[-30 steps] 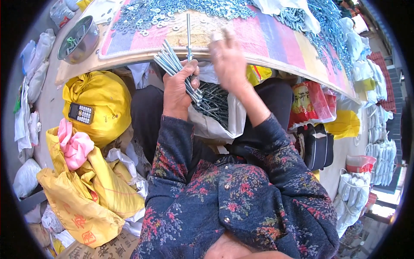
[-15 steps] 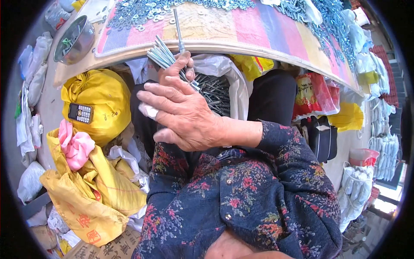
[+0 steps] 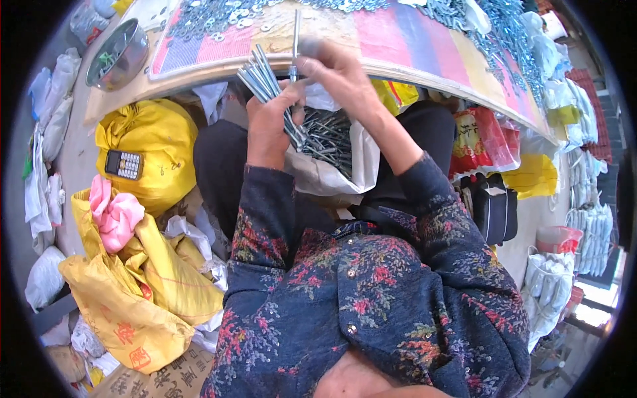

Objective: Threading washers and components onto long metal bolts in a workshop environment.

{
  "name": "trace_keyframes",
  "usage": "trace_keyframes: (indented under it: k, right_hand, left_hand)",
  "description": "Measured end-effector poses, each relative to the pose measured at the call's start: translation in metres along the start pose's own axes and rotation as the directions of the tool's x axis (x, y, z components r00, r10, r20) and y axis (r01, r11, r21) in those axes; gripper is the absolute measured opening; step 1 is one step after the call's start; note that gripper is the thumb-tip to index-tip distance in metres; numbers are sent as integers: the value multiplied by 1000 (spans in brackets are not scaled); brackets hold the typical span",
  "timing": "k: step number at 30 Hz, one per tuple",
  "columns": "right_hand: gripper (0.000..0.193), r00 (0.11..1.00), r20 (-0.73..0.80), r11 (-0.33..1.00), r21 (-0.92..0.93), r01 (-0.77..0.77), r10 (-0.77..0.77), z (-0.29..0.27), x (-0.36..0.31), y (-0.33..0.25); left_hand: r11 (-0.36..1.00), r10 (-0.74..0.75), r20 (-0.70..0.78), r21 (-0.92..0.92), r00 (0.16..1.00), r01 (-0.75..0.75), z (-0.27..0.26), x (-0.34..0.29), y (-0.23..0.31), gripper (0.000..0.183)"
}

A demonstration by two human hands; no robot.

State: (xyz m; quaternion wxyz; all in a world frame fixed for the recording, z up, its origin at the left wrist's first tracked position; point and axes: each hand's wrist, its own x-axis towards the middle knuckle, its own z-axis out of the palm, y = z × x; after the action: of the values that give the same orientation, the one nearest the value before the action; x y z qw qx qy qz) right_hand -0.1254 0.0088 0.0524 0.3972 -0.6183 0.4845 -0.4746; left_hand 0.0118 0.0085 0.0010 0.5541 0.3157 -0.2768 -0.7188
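Observation:
A bundle of long thin metal bolts (image 3: 260, 74) is gripped in my left hand (image 3: 269, 123), fanned toward the table edge. One longer bolt (image 3: 296, 34) stands upright at that hand's thumb and fingertips, with small fittings around its lower part. My right hand (image 3: 337, 69) is beside this upright bolt, its thumb close to the fittings. Motion smears its fingers, so whether they hold anything does not show. Below both hands, between my knees, a white sack (image 3: 363, 169) holds many dark metal bolts (image 3: 328, 140).
Ahead is a table with a striped cloth (image 3: 385, 40), bearing loose washers (image 3: 219, 20) and heaped bolts (image 3: 494, 56). A metal bowl (image 3: 136, 56) stands at its left end. A phone (image 3: 124, 164) lies on a yellow bundle (image 3: 166, 142); a red bag (image 3: 479, 142) is at right.
My right hand has moved up and right, from across the left hand to beside the upright bolt. My left hand, with the bundle, has shifted slightly to the right.

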Motion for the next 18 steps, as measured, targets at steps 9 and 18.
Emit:
trace_keyframes:
  k: [9, 18]
  right_hand:
    - [31, 992, 103, 868, -483, 113, -72, -19, -39, 20]
    - [25, 991, -128, 999, 2, -33, 33, -14, -29, 9]
  left_hand:
    - [911, 24, -5, 411, 1000, -20, -12, -14, 29, 11]
    - [918, -168, 201, 388, 965, 79, 22, -24, -2, 14]
